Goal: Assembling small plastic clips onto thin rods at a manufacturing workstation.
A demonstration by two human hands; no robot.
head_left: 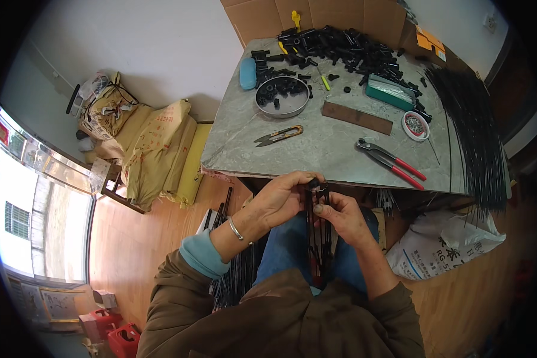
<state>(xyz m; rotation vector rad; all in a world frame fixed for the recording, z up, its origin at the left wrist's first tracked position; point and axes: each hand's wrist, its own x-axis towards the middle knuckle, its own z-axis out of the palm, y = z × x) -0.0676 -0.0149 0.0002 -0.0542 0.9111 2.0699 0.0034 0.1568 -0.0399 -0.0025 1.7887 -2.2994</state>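
Observation:
Between my knees stands a bundle of slim black rods (320,247), looking like a folded umbrella frame, upright with its top near the table edge. My left hand (277,200), wearing a silver bracelet, is closed at the top of the bundle, thumb and fingers pinching around a small dark round part (314,182). Just below and to the right, my right hand (342,219) grips the rods with the thumb pressed on them. Its other fingers are partly hidden behind the rods. More thin black rods (241,274) lean beside my left leg.
The grey table (232,143) bears snips (279,136), red-handled pincers (391,163), a brown bar (357,118), a metal bowl (282,110) of black parts, a white dish (416,126) and piled black fittings (346,51). Long black rods (468,131) overhang its right end. A white sack (444,244) stands right.

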